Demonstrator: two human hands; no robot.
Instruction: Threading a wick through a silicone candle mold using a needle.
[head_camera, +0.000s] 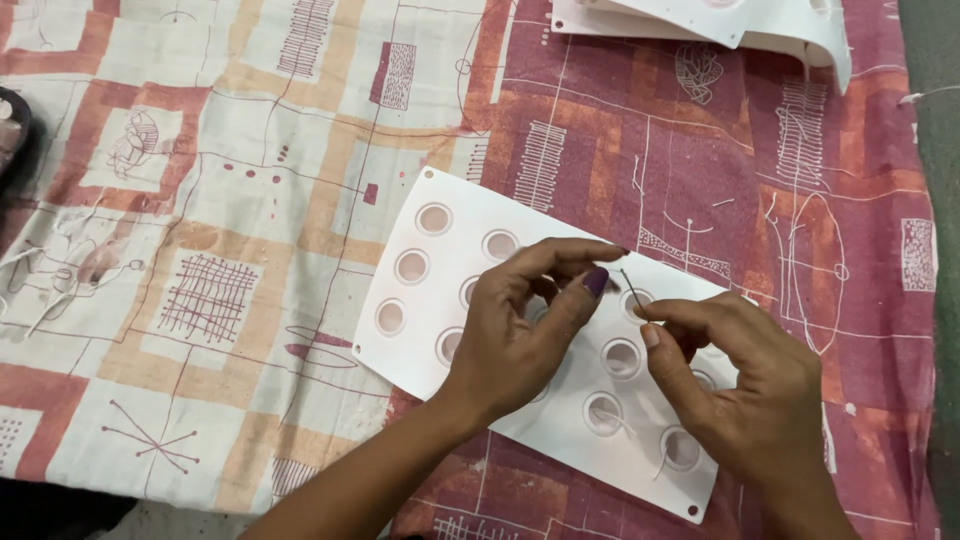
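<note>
— Two hands over the white holed panel (450, 285)?
— Yes. Right hand (745, 385) pinches a thin wire (632, 290), fingertips closed on it. Left hand (520, 325) curls beside it, finger and thumb nearly meeting; grip unclear. Patterned cloth (220, 200) beneath.

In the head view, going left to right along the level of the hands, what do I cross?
Patterned cloth → white plate with round holes → left hand → thin wire pinched between the fingertips → right hand → dark red part of the cloth.
</note>
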